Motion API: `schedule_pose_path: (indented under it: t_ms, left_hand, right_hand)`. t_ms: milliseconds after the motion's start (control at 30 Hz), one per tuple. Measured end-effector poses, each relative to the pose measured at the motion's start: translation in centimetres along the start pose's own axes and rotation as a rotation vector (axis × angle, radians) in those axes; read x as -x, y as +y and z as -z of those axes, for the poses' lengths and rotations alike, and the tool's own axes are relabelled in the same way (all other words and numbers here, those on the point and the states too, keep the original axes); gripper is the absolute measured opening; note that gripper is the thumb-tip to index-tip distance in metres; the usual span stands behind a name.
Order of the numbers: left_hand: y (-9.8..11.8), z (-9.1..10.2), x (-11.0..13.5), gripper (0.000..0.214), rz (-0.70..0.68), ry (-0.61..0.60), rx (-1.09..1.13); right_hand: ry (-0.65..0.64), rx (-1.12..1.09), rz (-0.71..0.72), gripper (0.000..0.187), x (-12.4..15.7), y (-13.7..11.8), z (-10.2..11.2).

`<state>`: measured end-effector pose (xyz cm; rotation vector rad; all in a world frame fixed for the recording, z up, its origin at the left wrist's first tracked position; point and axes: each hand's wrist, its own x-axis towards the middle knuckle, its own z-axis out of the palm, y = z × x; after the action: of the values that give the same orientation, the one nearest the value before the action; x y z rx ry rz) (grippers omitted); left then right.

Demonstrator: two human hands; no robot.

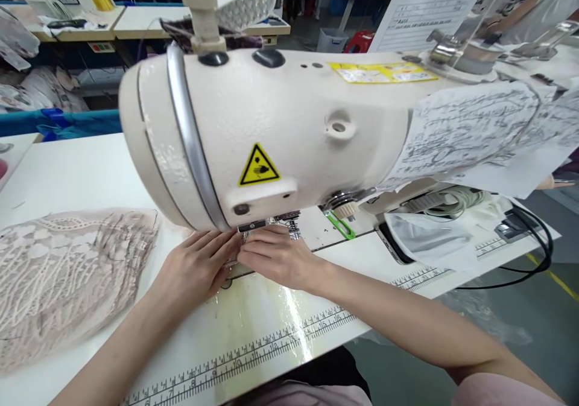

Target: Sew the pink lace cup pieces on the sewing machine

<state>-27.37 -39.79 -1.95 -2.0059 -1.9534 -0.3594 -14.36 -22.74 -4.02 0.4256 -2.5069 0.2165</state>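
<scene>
A cream sewing machine (pixel 289 110) stands over both of my hands and hides the far fingertips. My left hand (pixel 194 264) lies palm down just left of the presser area, its fingers stretched forward on a small strip of pale pink lace fabric (pixel 233 256). Beside it, my right hand (pixel 275 258) has bent fingers closed at the fabric's edge, close to the needle area. Most of that fabric is covered by the hands and the machine head. Further left, a larger piece of pink lace fabric (pixel 76 273) rests on the white table.
A printed ruler strip (pixel 253 358) runs along the table's front edge. Right of the machine are a green clip-like part (pixel 341 225), a phone (pixel 392 243), white cloth (pixel 429 237) and black cables (pixel 543 243). Written papers (pixel 474 122) hang on the machine arm. Another person's arm (pixel 520 8) shows behind.
</scene>
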Motion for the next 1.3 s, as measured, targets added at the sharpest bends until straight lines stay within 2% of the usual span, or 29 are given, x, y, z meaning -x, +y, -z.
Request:
schedule_pose_path:
  t_ms: [233, 467, 733, 967, 1133, 1300]
  left_hand:
    - [0.1, -0.1, 0.0, 0.033, 0.040, 0.015, 0.035]
    - [0.5, -0.5, -0.2, 0.034, 0.044, 0.022, -0.033]
    - [1.3, -0.6, -0.5, 0.037, 0.080, 0.021, -0.101]
    - [1.8, -0.7, -0.8, 0.036, 0.080, 0.017, -0.186]
    - [2.1, -0.6, -1.1, 0.034, 0.080, 0.028, -0.200]
    - [2.3, -0.7, -1.1, 0.033, 0.096, 0.021, -0.202]
  right_hand:
    - [0.019, 0.038, 0.011, 0.023, -0.1, 0.0, 0.1]
    - [0.000, 0.071, -0.005, 0.025, 0.1, 0.2, 0.0]
    - [0.102, 0.176, -0.047, 0.025, -0.2, 0.3, 0.8]
    - [0.064, 0.218, -0.117, 0.024, 0.0, 0.5, 1.0]
    - [0.018, 0.177, -0.092, 0.024, 0.0, 1.2, 1.1]
    - [0.044, 0.145, -0.088, 0.023, -0.1, 1.7, 1.1]
